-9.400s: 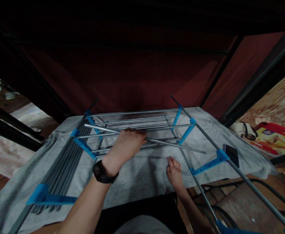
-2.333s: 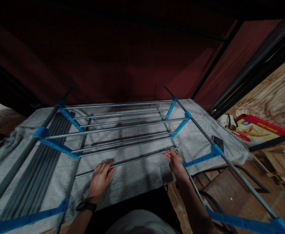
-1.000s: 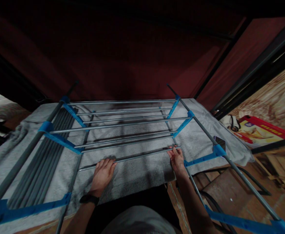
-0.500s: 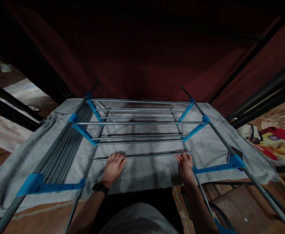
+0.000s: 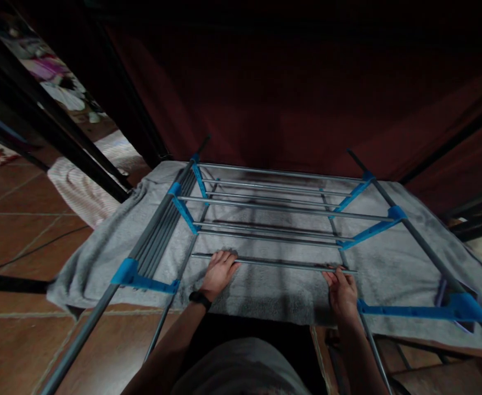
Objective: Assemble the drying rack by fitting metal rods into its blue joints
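- Running 9-to-3 o'clock lengthwise, dipping slightly toward 3: thin, straight silver-grey metal rod [image 5: 282,264]
- Held over grey fleece cloth [image 5: 265,302], at 6 o'clock of grey metal rack with blue plastic brackets [image 5: 286,208]
- Gripped near 9 o'clock end by bare left hand [image 5: 219,271]
- Pinched near 3 o'clock end by bare right hand [image 5: 343,288]

The left hand [image 5: 220,271], wearing a black wristband [image 5: 200,299], is holding a loose metal rod [image 5: 282,265] near one end, its fingers draping over it, while the right hand [image 5: 343,291] is pinching it near the other. Beyond them, fixed crossbars [image 5: 282,208] are running between blue brackets [image 5: 368,233]. Gray tubes [image 5: 158,241] are lying side by side at the left, on a gray cloth [image 5: 261,299]. A dark red panel [image 5: 265,115] is rising behind.
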A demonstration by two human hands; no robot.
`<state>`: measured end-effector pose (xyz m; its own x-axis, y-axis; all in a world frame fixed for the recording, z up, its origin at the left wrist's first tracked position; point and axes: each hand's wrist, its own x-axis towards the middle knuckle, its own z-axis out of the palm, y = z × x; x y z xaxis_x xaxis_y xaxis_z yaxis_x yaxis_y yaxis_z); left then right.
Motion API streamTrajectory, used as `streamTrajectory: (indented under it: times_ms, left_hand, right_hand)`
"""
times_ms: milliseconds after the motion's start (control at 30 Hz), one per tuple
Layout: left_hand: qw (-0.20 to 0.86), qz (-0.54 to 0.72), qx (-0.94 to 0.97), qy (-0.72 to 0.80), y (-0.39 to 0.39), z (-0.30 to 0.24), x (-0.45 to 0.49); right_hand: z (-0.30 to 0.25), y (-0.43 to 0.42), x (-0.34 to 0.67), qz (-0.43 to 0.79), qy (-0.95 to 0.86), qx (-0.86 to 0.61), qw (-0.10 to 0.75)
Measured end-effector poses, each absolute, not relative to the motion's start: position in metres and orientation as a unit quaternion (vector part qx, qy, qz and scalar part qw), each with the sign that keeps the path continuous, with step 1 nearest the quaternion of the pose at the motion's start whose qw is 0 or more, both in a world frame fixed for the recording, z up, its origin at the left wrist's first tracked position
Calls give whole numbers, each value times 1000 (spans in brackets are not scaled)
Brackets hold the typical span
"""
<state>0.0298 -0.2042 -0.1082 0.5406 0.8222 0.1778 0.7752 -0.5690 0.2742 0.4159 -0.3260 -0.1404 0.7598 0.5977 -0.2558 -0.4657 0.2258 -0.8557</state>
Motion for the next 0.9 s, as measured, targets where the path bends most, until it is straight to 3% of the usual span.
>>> streamTrajectory:
  times_ms: [900]
  left_hand:
    - [69,182,872,449,-205,-115,29]
  right_hand:
    - [-155,-333,423,359,-104,-517,770]
